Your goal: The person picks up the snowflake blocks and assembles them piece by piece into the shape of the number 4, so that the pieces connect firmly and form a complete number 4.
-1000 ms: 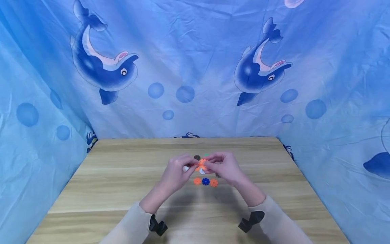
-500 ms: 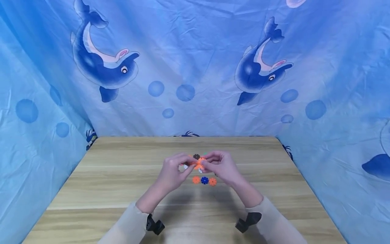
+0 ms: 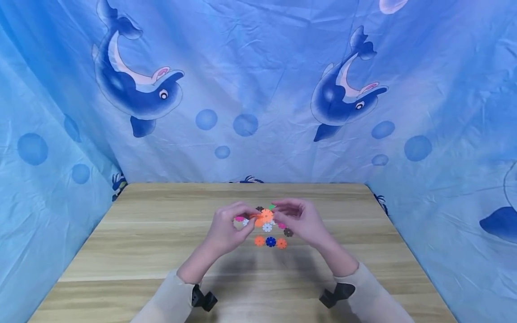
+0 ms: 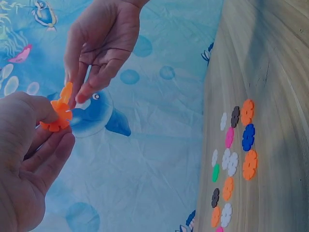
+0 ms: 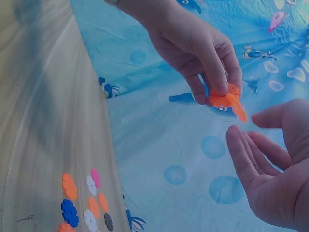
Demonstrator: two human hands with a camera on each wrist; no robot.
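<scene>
Two orange snowflake building discs (image 3: 266, 216), joined at an angle to each other, are held above the table. My left hand (image 3: 227, 226) pinches one of them between thumb and fingers, seen closely as an orange disc (image 4: 57, 117) in the left wrist view. The other disc (image 5: 238, 107) sticks out towards my right hand (image 5: 277, 166). That hand holds nothing; its thumb and fingers are spread apart around the free disc's edge, with a small gap in the right wrist view. Beneath the hands lie loose discs, among them a blue disc (image 3: 270, 242) between two orange ones.
More notched discs lie flat on the wooden table (image 3: 141, 251): a white disc (image 3: 267, 227), a brown disc (image 3: 288, 232), a green disc (image 3: 272, 207) and several others. A blue dolphin-print cloth (image 3: 258, 89) hangs behind the table and along both sides.
My right hand has let go of the orange discs and drawn slightly to the right, its fingers parting. My left hand keeps its pinch on the joined pair.
</scene>
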